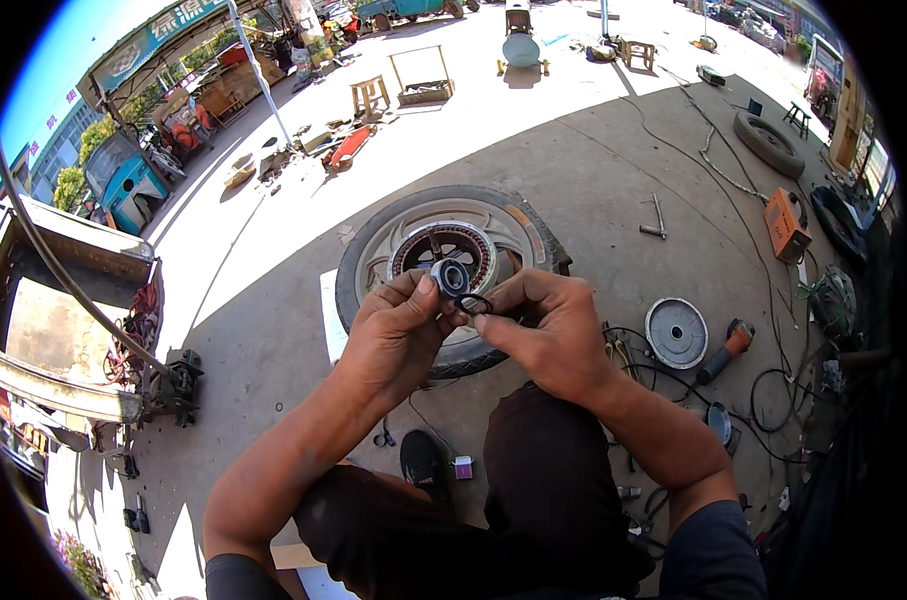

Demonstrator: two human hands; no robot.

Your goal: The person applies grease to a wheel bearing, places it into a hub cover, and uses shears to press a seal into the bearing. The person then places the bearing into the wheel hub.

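Fingers and thumb of my left hand pinch a small ball bearing, its round face turned up toward me. Close beside it, my right hand grips a thin black ring between thumb and fingertips. The ring looks like a rubber seal and sits just below and right of the bearing; whether the two touch I cannot tell. Beneath both hands lies a wheel with a black tyre. Its hub is open, with reddish copper windings round the inside. My hands hide part of the wheel's near side.
Right of the wheel lie a round metal cover, an angle grinder and loose cables. An orange box-shaped machine and a loose tyre stand farther right. A T-shaped tool lies beyond. A small purple-and-white box is near my shoe.
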